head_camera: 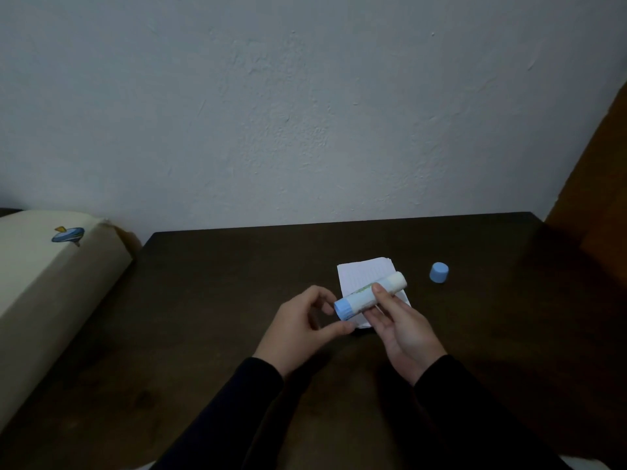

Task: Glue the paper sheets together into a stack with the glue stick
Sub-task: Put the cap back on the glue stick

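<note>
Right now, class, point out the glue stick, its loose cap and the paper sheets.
glue stick (364,295): head view, on its barrel.
cap (439,272): head view, on its side wall.
paper sheets (363,271): head view, on the top sheet.

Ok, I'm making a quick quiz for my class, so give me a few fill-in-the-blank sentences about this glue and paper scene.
1. The glue stick is held in the ____ hand.
2. The loose blue cap stands on the ____, right of the paper sheets.
3. The left hand has its fingers by the stick's ____ end.
4. The paper lies ____ the glue stick.

Missing words: right; table; blue; under
</note>
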`<state>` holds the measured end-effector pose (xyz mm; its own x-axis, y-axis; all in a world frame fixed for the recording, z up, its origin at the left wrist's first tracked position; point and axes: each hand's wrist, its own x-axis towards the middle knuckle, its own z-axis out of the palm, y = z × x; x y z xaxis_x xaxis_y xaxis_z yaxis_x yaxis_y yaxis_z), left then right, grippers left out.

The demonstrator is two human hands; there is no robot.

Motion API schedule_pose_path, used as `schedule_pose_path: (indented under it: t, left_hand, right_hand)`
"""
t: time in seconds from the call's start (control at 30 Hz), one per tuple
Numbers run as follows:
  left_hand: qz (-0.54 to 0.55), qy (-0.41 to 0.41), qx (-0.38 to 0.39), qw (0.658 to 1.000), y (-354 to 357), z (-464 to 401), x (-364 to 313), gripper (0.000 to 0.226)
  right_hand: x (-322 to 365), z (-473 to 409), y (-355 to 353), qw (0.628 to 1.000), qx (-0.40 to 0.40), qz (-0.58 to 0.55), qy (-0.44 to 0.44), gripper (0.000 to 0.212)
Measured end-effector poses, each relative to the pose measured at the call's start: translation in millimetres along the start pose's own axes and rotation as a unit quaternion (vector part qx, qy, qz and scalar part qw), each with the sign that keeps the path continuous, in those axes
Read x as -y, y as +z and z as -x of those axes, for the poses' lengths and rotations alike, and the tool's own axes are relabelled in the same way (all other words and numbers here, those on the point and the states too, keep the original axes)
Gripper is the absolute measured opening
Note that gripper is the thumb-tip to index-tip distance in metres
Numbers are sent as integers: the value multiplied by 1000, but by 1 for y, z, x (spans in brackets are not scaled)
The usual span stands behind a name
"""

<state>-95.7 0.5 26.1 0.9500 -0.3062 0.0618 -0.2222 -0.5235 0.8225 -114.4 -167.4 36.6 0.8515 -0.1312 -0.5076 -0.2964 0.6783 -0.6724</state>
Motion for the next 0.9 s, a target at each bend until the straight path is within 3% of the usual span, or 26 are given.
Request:
schedule_pose_path:
  t: [0.1, 0.27, 0.4, 0.63, 0.77, 0.9]
  left_hand:
    - [-32, 23, -5, 999, 1, 1, 3, 25]
    - [-23, 12, 6, 1000, 2, -1, 6, 23]
    - [-35, 13, 2, 999, -2, -4, 8, 43]
    - [-58, 44, 1, 997, -1, -4, 9, 27]
    - [-39, 16, 36, 998, 1, -3, 7, 28]
    - [-39, 29, 18, 999, 2, -2, 5, 31]
  right_hand:
    - [-1, 0, 0, 1000, 3, 3, 4, 17]
    - [1, 1, 0, 1000, 3, 2, -10, 20]
    - [2, 2, -1, 1000, 10, 0, -10, 13]
    - [1, 2, 0, 1000, 9, -4, -8, 13]
    - [1, 2, 0, 1000, 9, -6, -15, 12]
    - [1, 0, 0, 1000, 8, -8, -13, 15]
